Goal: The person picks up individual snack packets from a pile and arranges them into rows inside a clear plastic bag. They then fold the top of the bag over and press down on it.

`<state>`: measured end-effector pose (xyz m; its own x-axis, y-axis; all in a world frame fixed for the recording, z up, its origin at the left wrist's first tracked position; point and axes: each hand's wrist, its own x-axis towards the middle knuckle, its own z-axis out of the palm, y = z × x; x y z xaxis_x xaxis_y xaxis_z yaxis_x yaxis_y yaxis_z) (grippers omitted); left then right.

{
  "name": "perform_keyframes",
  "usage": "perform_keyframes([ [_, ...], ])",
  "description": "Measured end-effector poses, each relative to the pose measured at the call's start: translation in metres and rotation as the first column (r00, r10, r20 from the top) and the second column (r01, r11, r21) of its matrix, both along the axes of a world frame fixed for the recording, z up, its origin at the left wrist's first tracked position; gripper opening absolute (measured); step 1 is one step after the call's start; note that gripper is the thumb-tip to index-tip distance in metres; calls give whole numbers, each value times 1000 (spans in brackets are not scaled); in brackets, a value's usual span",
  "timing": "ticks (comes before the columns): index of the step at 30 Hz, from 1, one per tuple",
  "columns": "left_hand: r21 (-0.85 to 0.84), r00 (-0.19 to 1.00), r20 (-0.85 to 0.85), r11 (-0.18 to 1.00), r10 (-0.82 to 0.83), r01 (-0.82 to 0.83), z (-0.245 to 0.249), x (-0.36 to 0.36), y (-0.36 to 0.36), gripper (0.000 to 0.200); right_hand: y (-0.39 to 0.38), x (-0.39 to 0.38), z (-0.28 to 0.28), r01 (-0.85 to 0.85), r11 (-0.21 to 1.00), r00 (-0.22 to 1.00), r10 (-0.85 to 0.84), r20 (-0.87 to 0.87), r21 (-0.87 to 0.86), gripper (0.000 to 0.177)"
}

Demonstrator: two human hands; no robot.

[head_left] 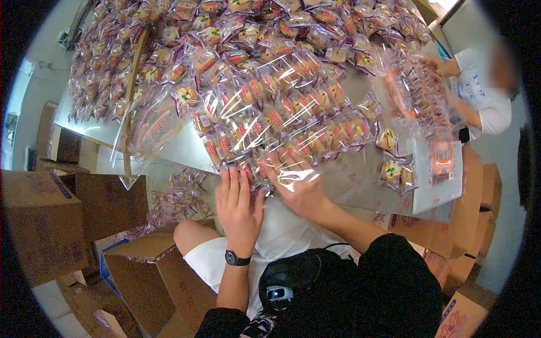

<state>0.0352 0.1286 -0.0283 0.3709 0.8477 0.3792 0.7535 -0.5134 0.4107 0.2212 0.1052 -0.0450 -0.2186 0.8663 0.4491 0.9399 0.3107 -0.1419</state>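
Observation:
Rows of small wrapped pastries (pixel 282 115) lie on the table in front of me, with shiny clear plastic film over them. My left hand (pixel 239 205) rests at the near edge of the rows, its fingers straight and its fingertips on the packets. A black watch is on that wrist. Close beside it, my right hand (pixel 296 183) lies over the nearest packets, fingers stretched out, with glossy film covering part of it. Neither hand is wrapped round a packet. Right of the rows are a few loose packets (pixel 391 169).
A large heap of wrapped pastries (pixel 236 28) fills the far side, behind a wooden strip (pixel 135 84). At right, a person (pixel 479 93) handles another bagged batch (pixel 417 90). A stack of printed bags (pixel 437 174) lies at the right edge. Cardboard boxes (pixel 112 211) stand at lower left.

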Motion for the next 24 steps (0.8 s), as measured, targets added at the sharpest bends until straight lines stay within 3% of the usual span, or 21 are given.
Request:
perform_keyframes([
  [6,32,999,47,999,9,-10,-3,3,0,59,13,5,2,-49,993,997,54,-46,106,55],
  [12,-20,994,-100,999,40,-42,21,6,-1,61,12,5,7,-89,996,993,89,-74,-2,54],
  [15,-63,999,-44,998,-7,5,51,-5,-4,62,1,16,24,-127,991,991,125,-58,-45,60],
  [16,1,1000,-1,1000,15,-15,57,-12,-10,63,-8,17,36,-111,992,993,108,-48,-64,62],
  [18,8,998,41,999,-49,49,70,-15,-25,59,-26,27,39,-116,981,993,113,-30,-153,61],
  [20,48,988,91,992,-123,119,73,-15,-42,52,-37,39,37,-71,990,997,71,-2,-120,60],
  [23,-62,908,235,927,-347,370,65,-4,-74,47,-46,48,22,53,990,998,-49,37,-129,58],
  [24,-83,896,202,904,-396,418,63,8,-80,47,-48,51,17,99,985,994,-93,48,-144,57],
])
